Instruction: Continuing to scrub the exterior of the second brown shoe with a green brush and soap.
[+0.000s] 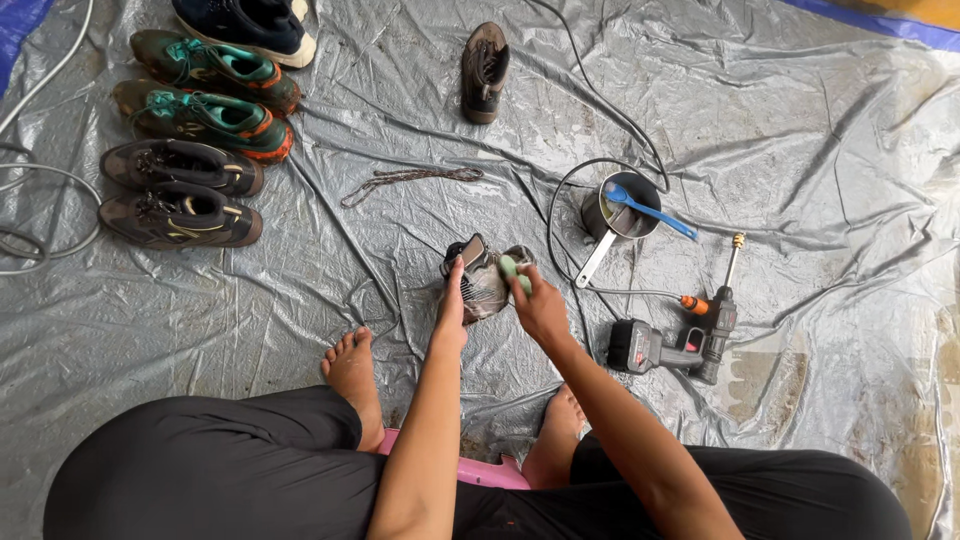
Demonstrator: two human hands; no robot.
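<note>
- My left hand (452,305) wraps its fingers around the dirty boot (484,280) on the grey tarp (800,150)
- My right hand (537,305) pinches a green sponge (510,267) against its toe
- This boot is mid-scrub; its mate (485,72) and the row of shoes (190,140) at my left look unwashed
- No packages, labels or signs show

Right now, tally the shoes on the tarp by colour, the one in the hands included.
Green with teal laces: 2
Dark grey-brown, in the row: 2
Navy with a white sole: 1
Brown boot, standing apart: 1
Grey-brown shoe in the hands: 1
Total: 7
</note>
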